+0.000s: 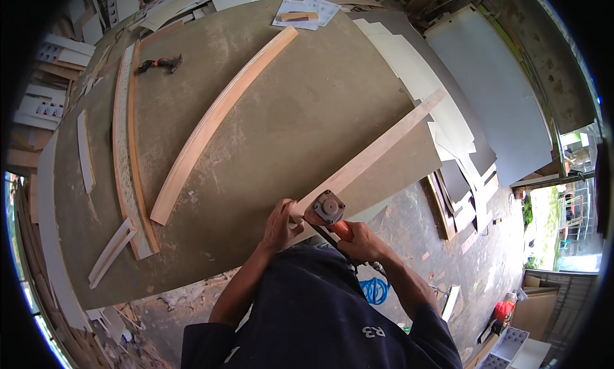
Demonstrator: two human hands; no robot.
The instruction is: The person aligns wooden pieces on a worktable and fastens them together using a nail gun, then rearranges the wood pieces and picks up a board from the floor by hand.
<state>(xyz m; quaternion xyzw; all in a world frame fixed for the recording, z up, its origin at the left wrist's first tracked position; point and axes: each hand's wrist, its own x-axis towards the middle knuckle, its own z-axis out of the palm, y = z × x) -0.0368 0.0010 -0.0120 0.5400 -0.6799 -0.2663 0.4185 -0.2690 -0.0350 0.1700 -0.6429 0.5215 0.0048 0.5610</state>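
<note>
My right hand (362,241) is wrapped round the orange handle of a pneumatic nail gun (326,207), seen from above by its round metal cap. The tool's head is over the near end of a long pale wooden strip (377,148), which runs diagonally across the table to the far right. My left hand (279,226) grips that same near end, thumb and fingers around it, just left of the nail gun. The gun's nose and the contact point below are hidden.
On the brown worktable (300,119) lie a long plank (224,113), a framed strip (125,145), a short white strip (85,151) and a hammer (160,64). Papers (307,14) are at the far edge. A blue coiled hose (374,291) hangs below. White sheets (409,62) stand at right.
</note>
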